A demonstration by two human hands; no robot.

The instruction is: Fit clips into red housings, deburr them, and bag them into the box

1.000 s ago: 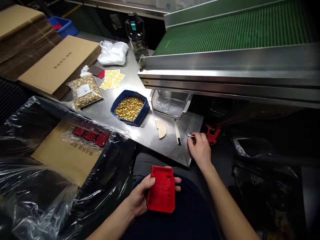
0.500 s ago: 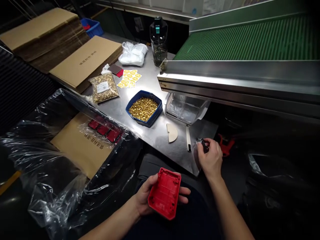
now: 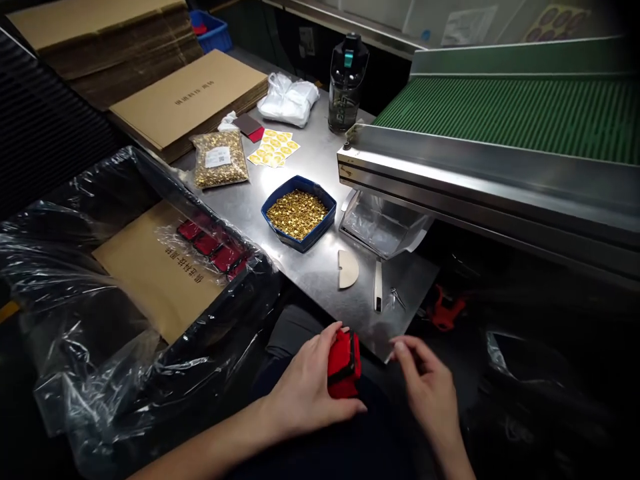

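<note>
My left hand (image 3: 305, 383) is wrapped round a red plastic shell (image 3: 344, 363) with black edging, tilted so its narrow side faces me. It is held above my lap, just off the table's front edge. My right hand (image 3: 427, 387) is by the table corner, apart from the shell, its thumb and forefinger drawn together. Whatever is between those fingertips, if anything, is too small to make out. On the table beyond lie a few thin shiny metal pieces (image 3: 397, 298), a white-handled tool (image 3: 378, 287) and a cream half-disc (image 3: 347, 269).
A blue tray (image 3: 299, 244) holds small gold-coloured parts; a bag of similar parts (image 3: 220, 160) lies behind. Left is a plastic-lined box (image 3: 150, 267) with red shells. Cardboard (image 3: 190, 100), a bottle (image 3: 345, 87) and a green conveyor (image 3: 490, 107) surround the table. A metal scoop (image 3: 383, 223) sits below it.
The red shell has been turned from its open inside facing up onto its side. My right hand has let go of the dark object and drawn back to the table corner. The view has shifted.
</note>
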